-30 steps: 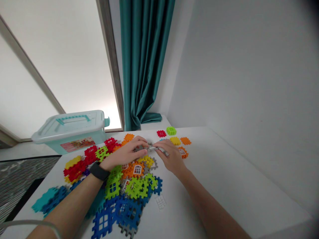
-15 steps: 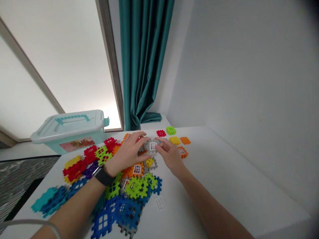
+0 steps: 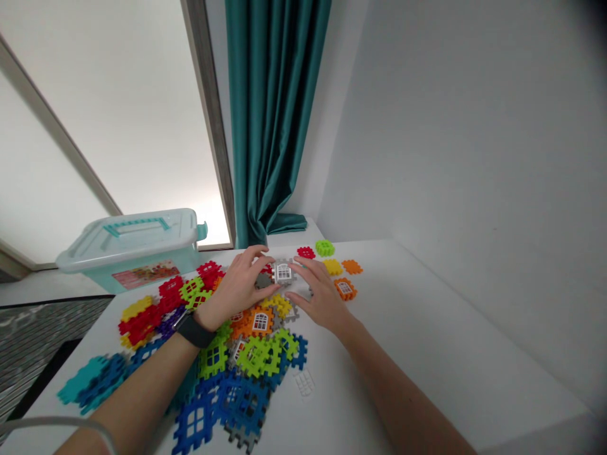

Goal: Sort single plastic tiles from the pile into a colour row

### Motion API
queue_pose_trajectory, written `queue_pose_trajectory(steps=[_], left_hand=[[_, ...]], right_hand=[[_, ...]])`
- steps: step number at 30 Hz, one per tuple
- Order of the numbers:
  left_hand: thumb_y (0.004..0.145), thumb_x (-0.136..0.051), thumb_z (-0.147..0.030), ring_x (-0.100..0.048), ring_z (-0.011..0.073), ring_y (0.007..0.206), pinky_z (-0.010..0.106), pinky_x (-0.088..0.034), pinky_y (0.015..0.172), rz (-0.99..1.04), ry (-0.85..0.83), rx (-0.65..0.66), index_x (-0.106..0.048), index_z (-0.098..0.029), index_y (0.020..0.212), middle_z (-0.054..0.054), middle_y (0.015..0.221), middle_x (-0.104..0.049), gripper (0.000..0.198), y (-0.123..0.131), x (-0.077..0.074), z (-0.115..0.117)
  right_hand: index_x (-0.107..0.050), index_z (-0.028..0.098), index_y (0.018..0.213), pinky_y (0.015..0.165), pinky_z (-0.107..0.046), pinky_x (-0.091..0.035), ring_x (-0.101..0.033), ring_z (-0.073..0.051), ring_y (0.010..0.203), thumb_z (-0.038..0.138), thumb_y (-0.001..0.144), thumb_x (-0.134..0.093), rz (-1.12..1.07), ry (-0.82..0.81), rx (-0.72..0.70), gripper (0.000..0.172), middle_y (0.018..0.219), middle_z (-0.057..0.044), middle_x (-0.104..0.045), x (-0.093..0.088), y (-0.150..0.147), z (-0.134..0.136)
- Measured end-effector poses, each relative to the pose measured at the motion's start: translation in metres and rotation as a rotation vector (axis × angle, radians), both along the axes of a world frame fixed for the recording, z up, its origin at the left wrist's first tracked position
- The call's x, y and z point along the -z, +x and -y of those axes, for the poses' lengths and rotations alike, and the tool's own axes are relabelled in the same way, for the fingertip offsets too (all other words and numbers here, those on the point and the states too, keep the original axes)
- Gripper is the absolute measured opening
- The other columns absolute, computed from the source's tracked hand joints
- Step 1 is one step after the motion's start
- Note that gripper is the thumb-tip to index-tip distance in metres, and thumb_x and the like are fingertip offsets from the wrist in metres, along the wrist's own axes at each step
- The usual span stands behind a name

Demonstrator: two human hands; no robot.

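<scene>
A grey toothed building tile with a white window insert [image 3: 283, 273] lies near the back of the table, between my two hands. My left hand [image 3: 237, 281], with a dark watch at its wrist, is open on the tile's left, thumb and fingers spread. My right hand [image 3: 323, 296] is on the right side, its fingers apart; the fingertips are at the tile's right edge, and I cannot tell whether they touch it. Just in front are yellow tiles [image 3: 281, 306] and an orange tile with a white window [image 3: 260, 321]. Part of the pile is hidden under my left hand and forearm.
Blue tiles [image 3: 244, 404], lime green tiles [image 3: 258, 355] and red tiles [image 3: 142, 323] are heaped on the left. A loose white window insert [image 3: 304, 383] lies on the white table [image 3: 360, 392]. A lidded turquoise box [image 3: 142, 253] stands at the back left, beside a green curtain [image 3: 275, 126].
The grey window tile has shifted slightly left and no longer sits between my right thumb and fingers. My right fingers have spread, and both hands have moved a little left.
</scene>
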State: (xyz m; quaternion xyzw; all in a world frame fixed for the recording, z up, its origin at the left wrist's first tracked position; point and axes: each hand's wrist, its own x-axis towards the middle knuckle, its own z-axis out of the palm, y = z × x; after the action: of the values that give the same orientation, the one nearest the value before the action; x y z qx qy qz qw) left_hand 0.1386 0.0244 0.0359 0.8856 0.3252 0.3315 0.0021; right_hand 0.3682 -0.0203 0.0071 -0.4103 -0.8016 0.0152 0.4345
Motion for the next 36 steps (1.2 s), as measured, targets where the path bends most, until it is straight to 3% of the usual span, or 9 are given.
queue_pose_trajectory(steps=[8,19,30,36], left_hand=[[0.089,-0.07,-0.043,-0.056,0.032,0.121,0.054,-0.051,0.101,-0.03,0.007,-0.001,-0.055,-0.022,0.12,0.015,0.138,-0.05,0.04,0.001,0.001,0.003],[0.089,-0.071,-0.041,-0.054,0.0341,0.126,0.055,-0.049,0.102,-0.033,-0.005,-0.02,-0.055,-0.02,0.119,0.016,0.139,-0.051,0.041,0.005,0.002,0.006],[0.091,-0.068,-0.046,-0.058,0.0328,0.117,0.053,-0.05,0.098,-0.055,-0.021,-0.035,-0.057,-0.021,0.121,0.015,0.136,-0.053,0.041,0.011,0.011,0.008],[0.094,-0.061,-0.039,-0.055,0.033,0.122,0.052,-0.049,0.101,-0.005,-0.06,-0.016,-0.056,-0.021,0.127,0.016,0.136,-0.053,0.038,0.016,0.016,0.011]], right_hand=[[-0.061,0.025,0.131,0.108,-0.049,-0.048,-0.06,-0.026,0.123,0.028,0.099,-0.059,0.071,0.132,0.049,0.033,0.13,-0.012,-0.066,0.003,0.0,-0.002],[-0.066,0.024,0.123,0.108,-0.049,-0.048,-0.059,-0.027,0.12,0.027,0.097,-0.061,0.092,0.1,0.069,0.026,0.126,-0.01,-0.069,0.004,0.003,-0.004],[-0.069,0.024,0.118,0.108,-0.051,-0.045,-0.06,-0.027,0.119,0.025,0.094,-0.065,0.154,0.056,0.058,0.025,0.124,-0.01,-0.071,0.004,0.013,-0.003],[-0.07,0.025,0.115,0.108,-0.051,-0.045,-0.062,-0.027,0.117,0.027,0.093,-0.066,0.147,0.039,0.074,0.023,0.121,-0.01,-0.072,0.006,0.036,-0.002]])
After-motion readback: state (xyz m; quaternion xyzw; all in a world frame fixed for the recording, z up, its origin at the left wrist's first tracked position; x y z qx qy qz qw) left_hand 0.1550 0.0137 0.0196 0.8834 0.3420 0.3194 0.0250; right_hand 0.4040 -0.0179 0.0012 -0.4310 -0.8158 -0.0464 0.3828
